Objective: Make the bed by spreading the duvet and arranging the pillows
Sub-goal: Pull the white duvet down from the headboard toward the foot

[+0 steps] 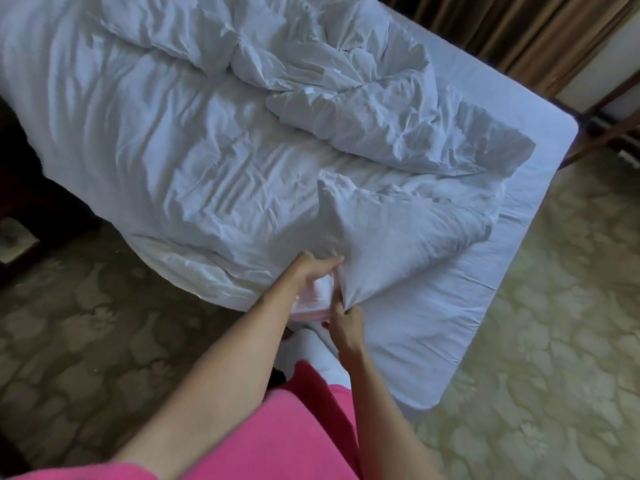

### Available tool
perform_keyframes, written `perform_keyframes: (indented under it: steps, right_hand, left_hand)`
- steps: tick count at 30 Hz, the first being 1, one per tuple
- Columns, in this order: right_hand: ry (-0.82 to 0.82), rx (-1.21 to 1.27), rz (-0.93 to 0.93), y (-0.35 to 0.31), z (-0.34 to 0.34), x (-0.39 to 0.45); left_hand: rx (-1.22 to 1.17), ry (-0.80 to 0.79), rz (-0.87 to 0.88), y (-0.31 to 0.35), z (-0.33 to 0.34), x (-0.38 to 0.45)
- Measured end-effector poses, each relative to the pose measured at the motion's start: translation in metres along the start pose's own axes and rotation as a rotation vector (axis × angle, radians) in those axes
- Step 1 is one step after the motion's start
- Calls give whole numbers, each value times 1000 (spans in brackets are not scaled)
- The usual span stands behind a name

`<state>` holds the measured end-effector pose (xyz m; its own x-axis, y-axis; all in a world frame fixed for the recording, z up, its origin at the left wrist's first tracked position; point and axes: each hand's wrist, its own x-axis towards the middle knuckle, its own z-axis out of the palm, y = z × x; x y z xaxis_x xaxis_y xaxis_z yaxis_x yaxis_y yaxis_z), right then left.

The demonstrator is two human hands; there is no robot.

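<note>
A crumpled white duvet (214,140) lies bunched over the bed, thickest at the far middle. One corner of it is folded back towards me near the bed's near edge. My left hand (317,275) grips the duvet edge beside that corner. Just right of it, my right hand (344,322) pinches the tip of the folded corner. The bare white fitted sheet (433,306) shows on the right part of the mattress. No pillow is in view.
Patterned carpet (540,358) surrounds the bed on both sides. Brown curtains (540,32) hang beyond the far right corner, with a wooden frame (609,129) next to them. Dark furniture (20,209) stands at the left edge.
</note>
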<state>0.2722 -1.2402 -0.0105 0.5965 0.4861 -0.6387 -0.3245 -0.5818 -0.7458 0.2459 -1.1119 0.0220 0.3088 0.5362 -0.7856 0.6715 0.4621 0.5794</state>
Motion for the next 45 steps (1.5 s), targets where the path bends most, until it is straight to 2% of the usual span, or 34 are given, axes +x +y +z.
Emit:
perform_keyframes:
  steps: [2, 4, 8, 10, 12, 14, 16, 18, 20, 21, 23, 24, 25, 26, 29, 30, 32, 34, 37, 39, 42, 44, 45]
  right_hand:
    - [-56, -4, 37, 3, -27, -10]
    - [-152, 21, 71, 3, -51, -17]
    - [-229, 94, 132, -1, -85, -16]
    - [-192, 286, 221, -10, -101, -5]
    - [-172, 605, 341, -25, -121, 5]
    - [-234, 641, 359, -33, -135, 16]
    - [-318, 458, 278, -31, -145, 17]
    - [-328, 361, 238, -26, -160, 15]
    - [-339, 284, 161, -24, -177, 18]
    - [-382, 234, 103, -26, -183, 20]
    - [-490, 129, -16, -29, -191, 23]
    - [-515, 86, -50, -31, -195, 25]
    - [-537, 28, -79, -35, -197, 23]
    - [-551, -55, -123, -38, -201, 22]
    - [-577, -297, -208, -41, -218, 19]
    - [-590, -360, -232, -42, -224, 19]
    - [-587, -474, -345, -44, -239, 21]
    - [-458, -486, -519, -50, -249, 25]
    - [-212, -277, -727, -76, -255, 15]
    - [-193, -330, -807, -91, -252, 7]
    - [-341, -845, -797, -80, -245, 2]
    - [-383, -1189, -737, -59, -246, -6]
    - [-374, -1272, -721, -47, -249, -13]
  left_hand:
    - [-54, -51, 11, -4, 16, -18]
    - [-149, -38, 103, -5, 32, -31]
    - [-139, 74, 292, -21, 55, -54]
    - [-75, 122, 317, -40, 60, -63]
    - [-30, 104, 302, -52, 66, -74]
    - [24, 25, 291, -52, 80, -85]
    - [133, -42, 294, -45, 99, -97]
    - [179, -69, 281, -38, 114, -103]
    - [40, -81, 254, -31, 125, -110]
    - [-105, -20, 243, -25, 130, -113]
    - [-358, 280, 227, -9, 137, -114]
    - [-370, 423, 234, 0, 141, -112]
    - [-337, 502, 254, 10, 145, -111]
    - [-306, 514, 284, 18, 150, -108]
    - [-219, 458, 288, 42, 161, -107]
    - [-282, 467, 275, 44, 165, -107]
    - [-561, 430, 225, 39, 175, -121]
    - [-751, 414, 170, 17, 185, -135]
    - [-840, 354, 89, -20, 201, -157]
    - [-839, 268, 90, -39, 208, -176]
    - [-891, 149, 154, -62, 214, -202]
    - [-988, 170, 246, -83, 215, -218]
    - [-1055, 201, 281, -96, 217, -224]
